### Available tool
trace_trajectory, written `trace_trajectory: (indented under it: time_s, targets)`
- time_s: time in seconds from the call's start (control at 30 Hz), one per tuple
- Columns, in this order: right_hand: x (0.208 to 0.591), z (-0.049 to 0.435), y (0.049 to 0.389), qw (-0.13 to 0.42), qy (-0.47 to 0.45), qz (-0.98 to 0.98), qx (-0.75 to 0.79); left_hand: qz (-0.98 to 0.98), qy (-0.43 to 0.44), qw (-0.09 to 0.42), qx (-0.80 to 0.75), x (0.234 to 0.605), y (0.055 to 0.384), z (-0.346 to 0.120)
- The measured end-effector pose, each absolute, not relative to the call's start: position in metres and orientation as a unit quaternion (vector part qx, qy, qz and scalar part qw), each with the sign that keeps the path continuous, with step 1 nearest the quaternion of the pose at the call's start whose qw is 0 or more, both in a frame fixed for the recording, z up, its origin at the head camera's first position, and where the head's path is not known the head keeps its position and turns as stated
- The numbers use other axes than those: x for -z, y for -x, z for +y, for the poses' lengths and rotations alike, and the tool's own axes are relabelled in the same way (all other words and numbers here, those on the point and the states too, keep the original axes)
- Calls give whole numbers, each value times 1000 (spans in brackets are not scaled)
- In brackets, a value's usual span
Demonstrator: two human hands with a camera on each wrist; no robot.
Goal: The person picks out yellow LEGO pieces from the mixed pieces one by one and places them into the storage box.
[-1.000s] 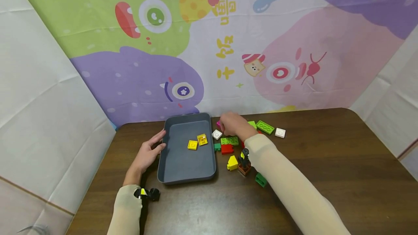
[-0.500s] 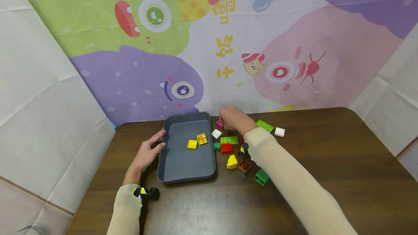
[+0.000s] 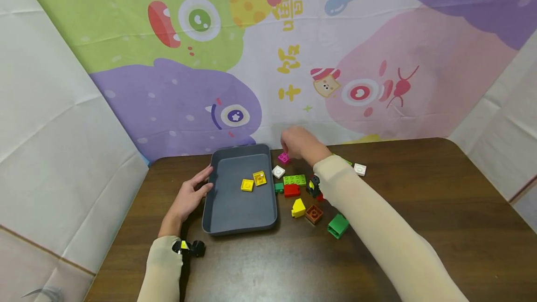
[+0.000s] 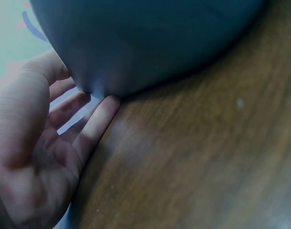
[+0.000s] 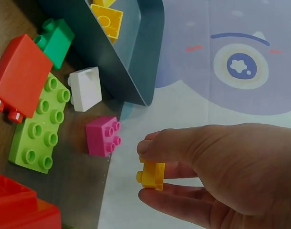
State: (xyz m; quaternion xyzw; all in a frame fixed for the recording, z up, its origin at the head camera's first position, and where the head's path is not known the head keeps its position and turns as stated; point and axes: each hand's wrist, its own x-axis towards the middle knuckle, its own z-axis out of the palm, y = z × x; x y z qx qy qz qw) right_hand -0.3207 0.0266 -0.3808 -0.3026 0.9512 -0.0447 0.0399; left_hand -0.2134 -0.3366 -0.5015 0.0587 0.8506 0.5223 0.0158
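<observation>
My right hand [image 3: 303,142] is raised above the table's back edge, right of the grey tray [image 3: 235,213]. In the right wrist view it pinches a small yellow toy brick [image 5: 153,175] between thumb and fingers; the head view hides this brick. Below it sits a pink brick [image 3: 284,157], apart from the hand, with a white brick [image 3: 278,171] nearby. My left hand [image 3: 187,199] touches the tray's left wall with extended fingers, also seen in the left wrist view. Two yellow bricks [image 3: 247,185] lie inside the tray.
Right of the tray lie a lime brick [image 3: 295,180], a red brick [image 3: 291,190], a teal brick [image 3: 278,188], a yellow sloped brick [image 3: 298,209], a brown brick [image 3: 313,214] and a green brick [image 3: 338,225]. Another white brick [image 3: 359,169] lies farther right. A printed cloth [image 3: 268,106] hangs behind.
My right hand has lifted and moved back from among the bricks, uncovering the pink brick. My left hand and the tray have stayed in place.
</observation>
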Motion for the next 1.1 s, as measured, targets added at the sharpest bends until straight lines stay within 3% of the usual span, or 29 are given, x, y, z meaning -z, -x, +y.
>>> trace_trajectory:
  time_s: [0.27,0.5,0.73,1.1]
  targets:
    - [384,21,322,50,309,948,61,854,-61,11,-517,502,214,-337]
    - [410,17,344,41,323,942,80,852,-61,10,-521,503,215,-335]
    - [387,8,317,52,312,946,74,852,-61,8,-519,504,215,-336]
    - [386,-2,310,62,315,945,59,855,-62,14,-515,504,215,-338]
